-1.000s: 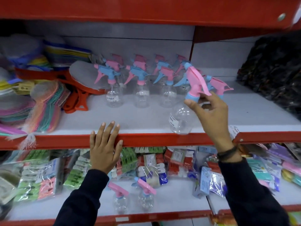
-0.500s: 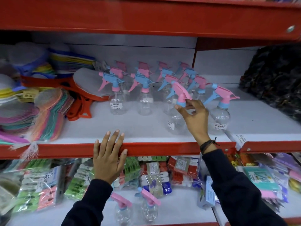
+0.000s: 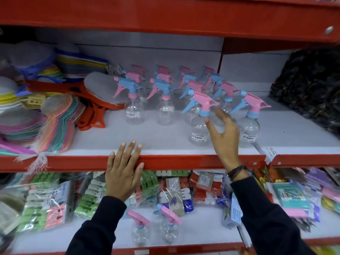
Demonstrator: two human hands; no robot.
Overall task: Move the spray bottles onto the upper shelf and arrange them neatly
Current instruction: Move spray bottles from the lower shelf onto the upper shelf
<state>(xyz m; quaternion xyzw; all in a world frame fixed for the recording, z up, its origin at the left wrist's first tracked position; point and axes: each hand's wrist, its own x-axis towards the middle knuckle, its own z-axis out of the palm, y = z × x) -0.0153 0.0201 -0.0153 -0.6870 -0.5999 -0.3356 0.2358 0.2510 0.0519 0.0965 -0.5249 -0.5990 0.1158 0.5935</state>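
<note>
Several clear spray bottles with pink-and-blue trigger heads stand in rows on the white upper shelf. The frontmost bottle stands upright near the shelf's front, with another bottle to its right. My right hand is just right of the frontmost bottle, fingers spread, thumb close to its blue collar, holding nothing. My left hand lies flat on the red front edge of the upper shelf. Two more spray bottles stand on the lower shelf, below and between my arms.
Netted scrubbers and orange plastic items crowd the upper shelf's left side. A dark bagged bundle fills its right end. Packs of clothes pegs line the lower shelf. A red shelf hangs close overhead.
My right hand carried the tilted bottle in over the shelf, stood it upright at the front of the group, and has opened off it. My left hand stayed on the shelf edge.
</note>
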